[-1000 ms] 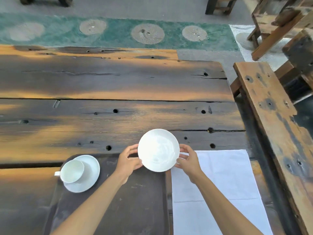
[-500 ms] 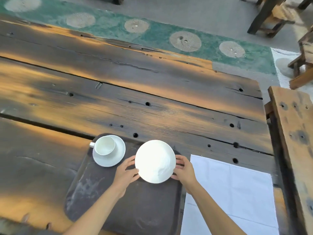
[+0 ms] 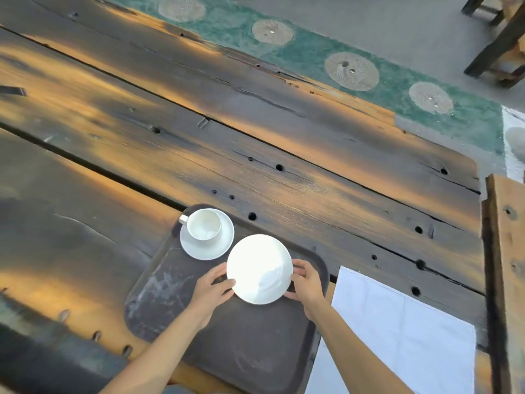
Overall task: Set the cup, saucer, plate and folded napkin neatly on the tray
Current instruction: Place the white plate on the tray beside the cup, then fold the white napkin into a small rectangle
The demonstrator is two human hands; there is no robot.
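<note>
Weathered plank counter (image 3: 255, 143) is carrying a dark rectangular tray (image 3: 170, 294), where left hand (image 3: 211, 291) and right hand (image 3: 308, 282) are gripping opposite rims of a round white plate (image 3: 259, 268), presumably keeping it level, at four o'clock from the white cup (image 3: 204, 224) sitting on its white saucer (image 3: 207, 248), while the folded white napkin (image 3: 403, 331) is lying off-tray at three o'clock.

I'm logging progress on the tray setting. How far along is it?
Done: the cup sits on its saucer in the tray's far left corner. In hand: left hand and right hand hold the plate over the tray. Left: the napkin lies on the table, beside the tray.
</note>
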